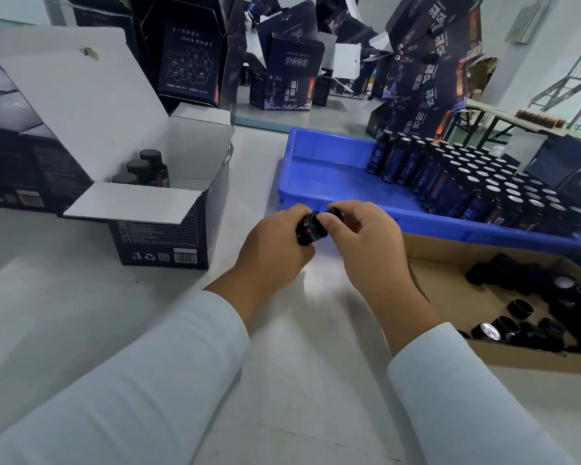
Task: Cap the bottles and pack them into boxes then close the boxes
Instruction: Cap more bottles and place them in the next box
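Hands are meeting above the worktop (282,380), left hand (272,250) gripping a bottle (311,229), right hand (366,239) pinching its cap (334,213).

Dark bottle (311,231) tilted, black cap (333,214) at mouth.

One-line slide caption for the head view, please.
Left hand holds a dark bottle while right hand fits its cap, between open box and blue tray.
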